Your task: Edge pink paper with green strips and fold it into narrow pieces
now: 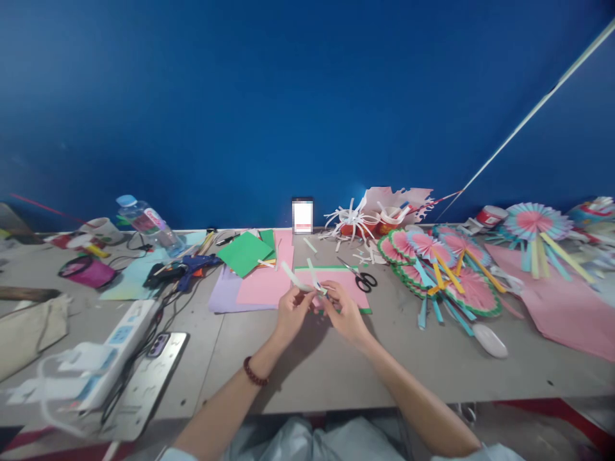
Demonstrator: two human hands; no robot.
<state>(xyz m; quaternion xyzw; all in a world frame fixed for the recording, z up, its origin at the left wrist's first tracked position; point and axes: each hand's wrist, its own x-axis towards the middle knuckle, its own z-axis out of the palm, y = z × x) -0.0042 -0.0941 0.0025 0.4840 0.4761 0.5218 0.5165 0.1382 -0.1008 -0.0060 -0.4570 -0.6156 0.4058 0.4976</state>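
Taking the black-handled scissors (364, 279) as landmark, we find a blue glue gun (195, 264) well to their left. Just left of them and nearer us, our left hand (292, 314) and right hand (344, 315) pinch thin white paper strips (295, 280), fingertips closed on them. Folded paper fans (444, 272) lie just to their right.

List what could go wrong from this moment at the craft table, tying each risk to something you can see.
1. The thin white paper strips pinched between the left hand and right hand could tear or crease.
2. The scissors lie just beyond the right hand; a careless reach might catch the blades.
3. The water bottle lies tilted beside cables; a leak might wet them.
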